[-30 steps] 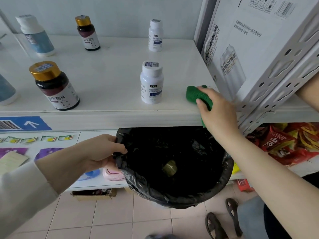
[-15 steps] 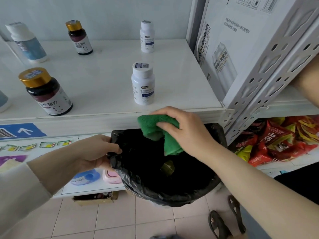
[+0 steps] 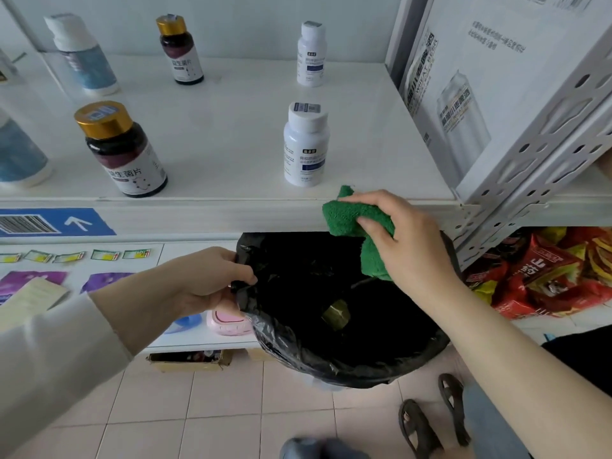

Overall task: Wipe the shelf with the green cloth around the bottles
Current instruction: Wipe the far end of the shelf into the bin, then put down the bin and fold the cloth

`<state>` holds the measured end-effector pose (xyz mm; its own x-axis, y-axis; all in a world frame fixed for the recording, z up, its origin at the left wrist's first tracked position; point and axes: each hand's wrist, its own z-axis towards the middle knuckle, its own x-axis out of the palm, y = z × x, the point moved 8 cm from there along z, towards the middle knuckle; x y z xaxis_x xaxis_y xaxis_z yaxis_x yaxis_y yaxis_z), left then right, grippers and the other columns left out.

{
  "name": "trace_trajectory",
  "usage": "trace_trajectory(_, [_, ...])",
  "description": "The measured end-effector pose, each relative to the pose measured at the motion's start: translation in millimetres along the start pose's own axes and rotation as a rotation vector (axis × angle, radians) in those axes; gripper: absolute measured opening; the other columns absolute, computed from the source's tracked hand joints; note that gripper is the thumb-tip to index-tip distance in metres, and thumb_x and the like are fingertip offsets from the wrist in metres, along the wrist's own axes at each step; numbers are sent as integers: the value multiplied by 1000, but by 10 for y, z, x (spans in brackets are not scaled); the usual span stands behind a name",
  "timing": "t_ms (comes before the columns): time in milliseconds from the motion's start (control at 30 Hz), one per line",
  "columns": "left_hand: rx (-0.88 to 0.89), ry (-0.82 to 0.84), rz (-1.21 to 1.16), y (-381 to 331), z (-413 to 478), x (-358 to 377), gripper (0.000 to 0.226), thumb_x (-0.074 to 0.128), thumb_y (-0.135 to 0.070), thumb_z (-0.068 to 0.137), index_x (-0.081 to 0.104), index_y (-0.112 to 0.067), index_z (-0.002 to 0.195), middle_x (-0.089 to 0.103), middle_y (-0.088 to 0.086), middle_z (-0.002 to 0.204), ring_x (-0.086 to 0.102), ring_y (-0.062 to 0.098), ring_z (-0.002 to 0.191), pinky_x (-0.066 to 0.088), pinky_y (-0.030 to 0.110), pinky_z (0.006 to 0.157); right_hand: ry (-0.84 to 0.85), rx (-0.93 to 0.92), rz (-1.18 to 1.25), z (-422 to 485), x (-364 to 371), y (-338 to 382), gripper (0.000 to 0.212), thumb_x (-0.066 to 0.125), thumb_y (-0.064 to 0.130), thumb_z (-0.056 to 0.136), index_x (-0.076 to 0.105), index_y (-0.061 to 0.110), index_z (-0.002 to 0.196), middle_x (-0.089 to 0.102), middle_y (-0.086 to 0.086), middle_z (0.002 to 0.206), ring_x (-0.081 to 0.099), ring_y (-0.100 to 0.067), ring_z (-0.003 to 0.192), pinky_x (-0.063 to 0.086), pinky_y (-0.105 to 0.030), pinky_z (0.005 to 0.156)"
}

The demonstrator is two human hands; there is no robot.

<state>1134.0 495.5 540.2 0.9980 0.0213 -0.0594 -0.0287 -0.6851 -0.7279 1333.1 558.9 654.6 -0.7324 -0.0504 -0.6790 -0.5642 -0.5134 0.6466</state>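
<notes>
Head view: the right hand (image 3: 407, 240) is curled round the bunched green cloth (image 3: 351, 220), thumb and fingers clamped on it. The cloth is pressed at the front lip of the shelf (image 3: 198, 217), just below and right of the near white bottle (image 3: 306, 144), with its tail hanging over the bin mouth. Meanwhile the left hand (image 3: 205, 276) pinches the rim of the black bin bag (image 3: 331, 359), fingers curled on the plastic. The bin sits tucked right under the shelf edge, likely so dust swept off the lip drops straight in. The cloth is wadded small, probably to pass between bottles without knocking them. Bottles stand upright and well apart: dark gold-capped bottle (image 3: 124, 150) front left, far dark bottle (image 3: 180, 51) and far white bottle (image 3: 311, 54) at the back, blue-tinted bottle (image 3: 82, 58) back left. The gaps leave lanes for wiping. At the right end a cardboard box (image 3: 480, 77) blocks the shelf. Judged mid-task: the front edge is in hand, and the area round the back bottles is probably left to do.
</notes>
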Motion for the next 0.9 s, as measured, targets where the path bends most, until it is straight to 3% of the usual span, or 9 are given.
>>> trace_trajectory(67, [0,4,-2,47,10,-3,18,44,11,86,55,6,99,59,24,99,58,34,82,56,40,67,74,58,23,-115,24,-8,21,56,18,88,62,31,104,56,31,83,59,-6,68,41,-3,58])
trace_trajectory(167, [-15,7,3,152,1,-1,18,43,11,86,55,6,99,60,23,100,59,35,83,56,42,66,30,202,276,-259,61,-97,27,55,18,89,59,44,95,61,27,90,62,1,82,49,-19,84])
trace_trajectory(233, [-8,4,0,228,-39,6,20,43,11,87,55,7,103,61,24,99,61,34,81,57,40,64,6,351,555,-366,157,-164,28,55,15,90,62,42,89,68,16,96,64,-2,93,52,-31,91])
trace_trajectory(467, [-11,-84,-88,715,-431,-67,18,45,11,86,57,3,97,66,16,84,67,22,63,59,34,57,222,724,752,-997,649,-388,17,53,20,91,63,22,105,70,-1,96,68,-16,88,54,-33,74])
trace_trajectory(567, [-25,-188,-154,1035,-626,-129,16,46,11,86,58,1,91,64,14,76,65,15,53,57,29,52,234,706,739,-1157,747,-417,14,52,17,92,62,26,93,69,-2,96,67,-18,90,54,-37,80])
trace_trajectory(700, [-73,-271,-253,1507,-922,-145,18,45,11,86,58,-1,86,66,12,73,65,15,50,57,31,48,350,729,690,-1463,1014,-394,14,52,17,92,62,25,98,68,-1,97,65,-18,92,53,-38,85])
trace_trajectory(833, [-102,-360,-355,1961,-1265,-207,19,44,12,86,57,-2,83,66,10,70,65,14,47,55,30,43,340,456,435,-1526,1100,-57,19,55,21,90,55,40,87,66,9,96,62,-13,96,51,-36,89])
trace_trajectory(900, [-114,-408,-410,2202,-1439,-281,19,44,11,87,56,-2,82,64,14,76,66,15,47,57,32,46,377,235,366,-1516,1203,340,17,56,21,89,56,37,94,64,15,92,60,-5,89,48,-17,84])
